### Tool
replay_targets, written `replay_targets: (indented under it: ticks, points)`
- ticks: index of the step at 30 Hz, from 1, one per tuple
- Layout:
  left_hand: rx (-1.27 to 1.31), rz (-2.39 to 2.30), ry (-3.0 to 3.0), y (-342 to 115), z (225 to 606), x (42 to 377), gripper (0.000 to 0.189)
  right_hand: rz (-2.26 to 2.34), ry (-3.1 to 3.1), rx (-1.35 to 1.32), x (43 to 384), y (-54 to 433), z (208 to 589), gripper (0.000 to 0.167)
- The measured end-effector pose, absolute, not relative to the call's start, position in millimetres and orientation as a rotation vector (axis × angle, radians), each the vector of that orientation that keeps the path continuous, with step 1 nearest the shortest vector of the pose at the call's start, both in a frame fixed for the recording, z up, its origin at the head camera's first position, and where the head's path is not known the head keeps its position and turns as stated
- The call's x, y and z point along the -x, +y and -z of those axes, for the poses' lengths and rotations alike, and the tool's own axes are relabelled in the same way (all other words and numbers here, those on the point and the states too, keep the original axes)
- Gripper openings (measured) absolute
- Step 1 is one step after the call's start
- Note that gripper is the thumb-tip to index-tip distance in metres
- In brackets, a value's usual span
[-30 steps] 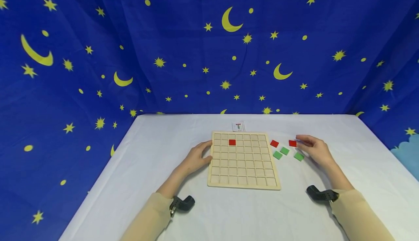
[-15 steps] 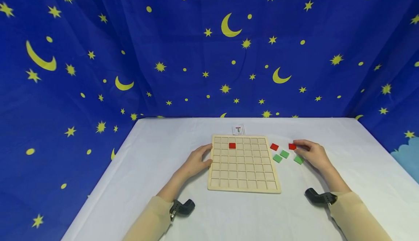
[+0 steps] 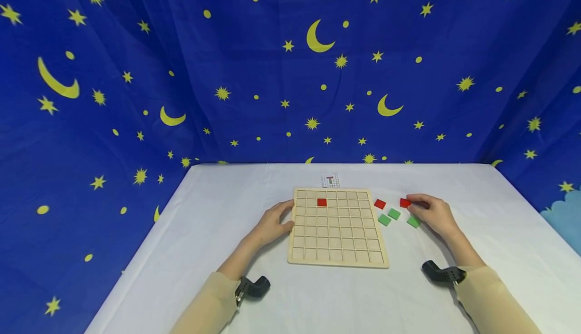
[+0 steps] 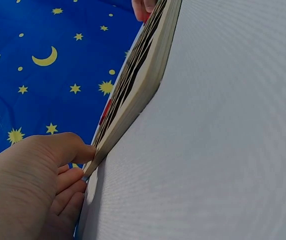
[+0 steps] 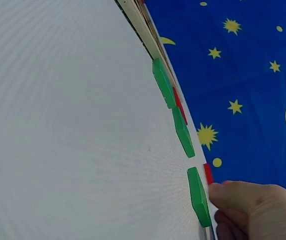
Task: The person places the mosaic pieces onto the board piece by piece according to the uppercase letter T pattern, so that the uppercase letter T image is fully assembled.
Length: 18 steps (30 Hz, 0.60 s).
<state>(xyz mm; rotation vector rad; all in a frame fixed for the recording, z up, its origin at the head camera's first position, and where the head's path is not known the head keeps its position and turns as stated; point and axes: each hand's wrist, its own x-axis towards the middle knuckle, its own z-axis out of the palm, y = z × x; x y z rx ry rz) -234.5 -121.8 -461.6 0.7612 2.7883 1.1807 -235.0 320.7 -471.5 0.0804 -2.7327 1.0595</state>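
Observation:
A wooden board [image 3: 338, 228] with a grid of square recesses lies flat on the table. One red tile [image 3: 322, 202] sits in a recess of its upper part. At the board's left edge rests my left hand [image 3: 271, 223], thumb and forefinger spread apart along the rim. My right hand [image 3: 436, 215] pinches another red tile [image 3: 404, 203] between thumb and forefinger, to the right of the board; its far part is hidden by the fingers. Under that hand's thumb side lies a green tile [image 5: 198, 197], partly covered in the head view.
Between board and right hand lie a red tile [image 3: 380, 204] and two green tiles, one nearer the board [image 3: 384, 220], the other green tile [image 3: 394, 214] beside it. Behind the board is a small pattern card [image 3: 330, 180]. A blue star-print curtain [image 3: 272, 71] surrounds the white table [image 3: 340, 298].
My right hand has shifted slightly left, its fingers moving in on the red tile and partly over the green one. The head view has tilted up a little. My left hand stays at the board.

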Motion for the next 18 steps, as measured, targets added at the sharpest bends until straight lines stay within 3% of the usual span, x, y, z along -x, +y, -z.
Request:
replay_targets:
  ticks: [18]
  points:
    - [-0.758,-1.163,2.797,-121.8,459.8,234.1,0.061,-1.149,-2.658,-0.148,230.5,316.3,429.4,0.037]
